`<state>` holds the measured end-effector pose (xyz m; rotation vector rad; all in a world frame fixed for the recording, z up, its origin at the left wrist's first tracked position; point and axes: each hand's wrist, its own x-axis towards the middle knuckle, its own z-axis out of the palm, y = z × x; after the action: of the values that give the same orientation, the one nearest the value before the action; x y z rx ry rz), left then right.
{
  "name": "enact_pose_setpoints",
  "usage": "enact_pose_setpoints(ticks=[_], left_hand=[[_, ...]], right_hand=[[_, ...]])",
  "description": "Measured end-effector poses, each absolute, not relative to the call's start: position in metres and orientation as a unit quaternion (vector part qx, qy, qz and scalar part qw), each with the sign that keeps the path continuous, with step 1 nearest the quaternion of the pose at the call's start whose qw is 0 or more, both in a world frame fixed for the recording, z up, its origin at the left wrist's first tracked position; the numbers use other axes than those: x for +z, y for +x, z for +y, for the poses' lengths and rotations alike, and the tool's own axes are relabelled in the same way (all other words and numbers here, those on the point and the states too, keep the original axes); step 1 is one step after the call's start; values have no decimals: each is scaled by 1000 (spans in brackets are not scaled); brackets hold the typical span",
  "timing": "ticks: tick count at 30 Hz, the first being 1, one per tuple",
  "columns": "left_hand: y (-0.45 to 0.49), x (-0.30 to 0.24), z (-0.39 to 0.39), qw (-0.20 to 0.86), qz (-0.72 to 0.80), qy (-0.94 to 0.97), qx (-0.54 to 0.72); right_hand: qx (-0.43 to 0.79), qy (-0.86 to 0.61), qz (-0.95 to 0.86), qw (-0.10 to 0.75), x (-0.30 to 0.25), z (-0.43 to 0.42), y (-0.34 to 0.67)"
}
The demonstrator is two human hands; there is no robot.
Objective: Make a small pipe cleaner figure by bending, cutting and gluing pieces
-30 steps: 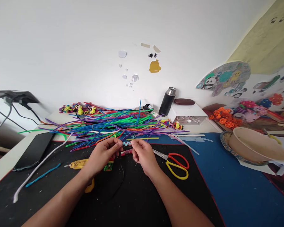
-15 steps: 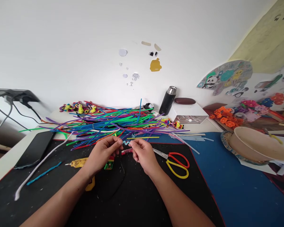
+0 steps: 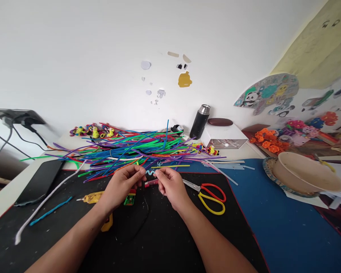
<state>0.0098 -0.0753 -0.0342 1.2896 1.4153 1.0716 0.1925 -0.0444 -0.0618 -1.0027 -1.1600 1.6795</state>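
Observation:
Between my two hands stretches a short, wavy light-blue pipe cleaner (image 3: 150, 172). My left hand (image 3: 127, 184) pinches its left end between thumb and fingers. Its other end is in the pinch of my right hand (image 3: 170, 185). Under my left wrist lies a yellow hot glue gun (image 3: 93, 197), partly hidden by the arm. A small green and red piece (image 3: 129, 199) sits just below the left fingers. Scissors (image 3: 211, 197) with one red and one yellow handle loop lie right of my right hand. A heap of coloured pipe cleaners (image 3: 130, 148) spreads behind both hands.
At the left are a black phone (image 3: 39, 182), a white cord (image 3: 49, 201) and a blue twisted pipe cleaner (image 3: 51, 211). Behind stand a black flask (image 3: 200, 123) and a white box (image 3: 224, 136). A beige bowl (image 3: 307, 178) is at the right.
The whole view has shifted slightly, with things sitting a little further left. Both hands keep their pinch on the wavy pipe cleaner and look nearly unchanged.

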Motion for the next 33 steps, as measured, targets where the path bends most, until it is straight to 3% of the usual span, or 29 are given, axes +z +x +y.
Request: enact_pose_setpoints(ticks=[33], left_hand=[[10, -33, -76, 450, 573, 527, 437]], right_hand=[[664, -395, -472, 424, -63, -43, 193]])
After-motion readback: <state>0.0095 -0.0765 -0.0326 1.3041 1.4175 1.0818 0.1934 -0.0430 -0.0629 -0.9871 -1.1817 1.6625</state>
